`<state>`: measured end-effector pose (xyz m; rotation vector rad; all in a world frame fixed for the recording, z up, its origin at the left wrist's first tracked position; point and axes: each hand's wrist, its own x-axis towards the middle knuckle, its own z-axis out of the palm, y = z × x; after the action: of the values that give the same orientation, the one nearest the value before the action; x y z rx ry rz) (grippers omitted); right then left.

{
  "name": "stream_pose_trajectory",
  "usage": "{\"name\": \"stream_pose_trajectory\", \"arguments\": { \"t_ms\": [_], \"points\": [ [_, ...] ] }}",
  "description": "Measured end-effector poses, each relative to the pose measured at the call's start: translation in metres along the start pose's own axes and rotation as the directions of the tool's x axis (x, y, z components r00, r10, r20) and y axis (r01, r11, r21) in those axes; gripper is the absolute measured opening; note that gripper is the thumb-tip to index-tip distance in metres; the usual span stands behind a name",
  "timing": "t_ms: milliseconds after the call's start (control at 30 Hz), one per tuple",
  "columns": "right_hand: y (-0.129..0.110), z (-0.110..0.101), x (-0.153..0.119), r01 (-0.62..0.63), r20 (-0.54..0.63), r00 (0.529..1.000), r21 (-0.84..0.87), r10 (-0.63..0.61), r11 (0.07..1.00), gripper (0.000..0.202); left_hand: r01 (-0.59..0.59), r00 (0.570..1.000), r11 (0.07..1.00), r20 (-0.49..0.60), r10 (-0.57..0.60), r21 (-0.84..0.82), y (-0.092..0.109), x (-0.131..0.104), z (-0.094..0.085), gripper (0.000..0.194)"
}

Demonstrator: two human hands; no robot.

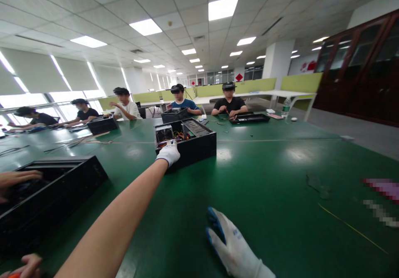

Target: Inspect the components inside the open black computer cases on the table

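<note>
My left hand (169,152), in a white glove, reaches far forward to an open black computer case (195,149) on the green table. Its fingers bend over the near wall of the case and hold that edge. Inside the case a fan, coloured wires and a slotted metal part show. My right hand (230,242), gloved in white with blue fingertips, is low in front of me over bare tabletop. Its thumb and fingers are apart, with nothing between them.
Another person's hand (21,178) is in a second black case (62,195) at the left. Several people sit around the green table (264,178). A yellow strip (352,226) lies at the right; a bottle (286,107) stands farther back.
</note>
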<state>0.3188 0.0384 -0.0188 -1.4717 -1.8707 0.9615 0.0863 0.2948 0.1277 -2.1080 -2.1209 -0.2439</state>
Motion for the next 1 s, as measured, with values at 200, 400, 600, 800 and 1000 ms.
{"name": "stream_pose_trajectory", "arguments": {
  "t_ms": [200,400,600,800,1000],
  "points": [
    [0.003,0.003,0.003,0.036,-0.027,0.999,-0.019,-0.036,0.999,0.083,-0.046,0.999,0.996,-0.001,0.046,0.071,-0.001,0.005,-0.007,0.038],
    [0.014,0.008,0.005,0.082,-0.07,0.994,-0.008,-0.082,0.997,0.077,-0.165,0.986,0.978,-0.008,0.167,0.13,0.001,-0.029,-0.019,0.042],
    [0.017,0.013,0.003,0.195,-0.209,0.948,-0.213,-0.239,0.957,0.067,-0.225,0.968,0.967,-0.082,0.235,0.116,0.005,-0.101,-0.03,0.051],
    [-0.036,-0.04,0.002,0.373,-0.38,0.615,-0.631,-0.691,0.68,0.062,-0.268,0.95,0.96,-0.14,0.278,0.081,0.005,-0.184,-0.044,0.048],
    [-0.088,-0.089,0.026,0.345,-0.203,0.706,-0.738,-0.678,0.58,0.045,-0.324,0.935,0.945,-0.139,0.326,0.037,0.01,-0.251,-0.059,0.042]
  ]
}}
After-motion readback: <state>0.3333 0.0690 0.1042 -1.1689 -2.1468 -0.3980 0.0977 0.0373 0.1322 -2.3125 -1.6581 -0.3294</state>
